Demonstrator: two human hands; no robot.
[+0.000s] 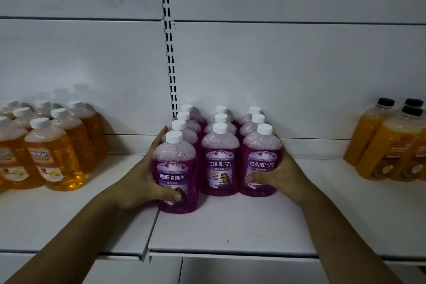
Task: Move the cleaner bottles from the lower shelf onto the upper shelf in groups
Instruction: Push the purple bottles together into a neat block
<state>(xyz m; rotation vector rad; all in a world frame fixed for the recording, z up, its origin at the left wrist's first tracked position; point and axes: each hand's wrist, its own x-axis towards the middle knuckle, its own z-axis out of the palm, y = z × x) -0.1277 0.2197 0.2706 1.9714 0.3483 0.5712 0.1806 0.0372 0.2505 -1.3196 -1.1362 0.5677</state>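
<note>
Bracing the purple bottles (220, 161) from both sides, left hand (145, 180) and right hand (280, 174) spread and pressed flat against the outer columns, squaring the group near the shelf (230, 233) back, likely to keep rows tight.

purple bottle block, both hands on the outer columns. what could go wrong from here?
1. The left hand and right hand each touch only an outer column of the purple bottles; the middle column is held by nothing visible and could tip if the block is squeezed or slid.
2. The front-left bottle stands further forward than its row, by the shelf seam; it might catch or topple there.
</note>
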